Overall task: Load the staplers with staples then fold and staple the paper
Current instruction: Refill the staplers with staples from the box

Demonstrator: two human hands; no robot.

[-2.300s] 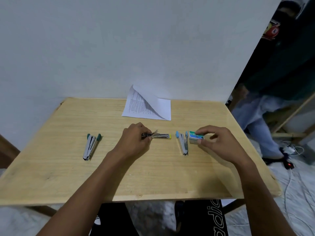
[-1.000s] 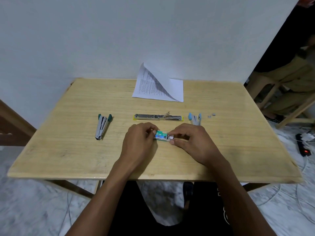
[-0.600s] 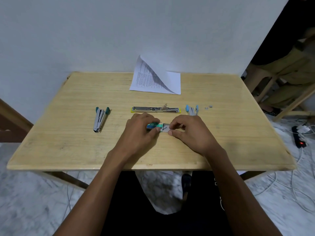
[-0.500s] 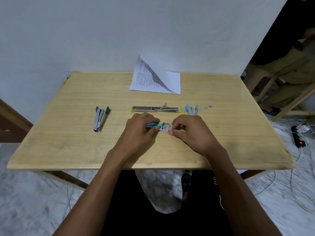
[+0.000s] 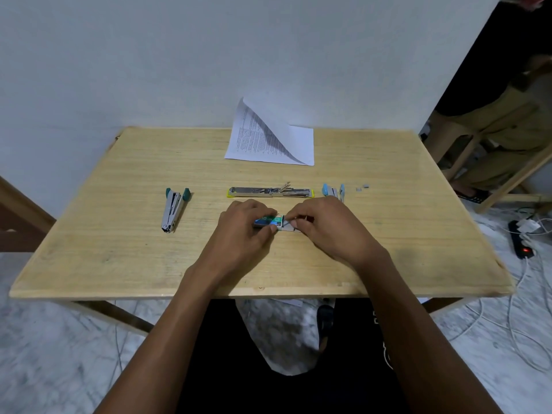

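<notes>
At the table's middle, my left hand point(image 5: 242, 225) grips a small green-and-blue staple box point(image 5: 268, 220). My right hand point(image 5: 325, 225) pinches the box's inner tray point(image 5: 286, 226), which sticks out to the right. Behind my hands a yellow-edged stapler point(image 5: 270, 191) lies swung fully open in a flat line. A green-tipped stapler point(image 5: 174, 206) lies at the left. A blue-tipped stapler point(image 5: 333, 191) is partly hidden behind my right hand. A printed sheet of paper point(image 5: 270, 138) with one raised corner lies at the far edge.
The wooden table point(image 5: 119, 264) stands against a white wall. A few loose staple pieces point(image 5: 363, 187) lie right of the blue stapler. A power strip point(image 5: 521, 242) and cables are on the floor at right, where a person point(image 5: 507, 109) sits on a wooden bench.
My right hand brought the staple box from the right to the table's middle, and my left hand left the yellow stapler to grip the box. The inner tray has slid out to the right.
</notes>
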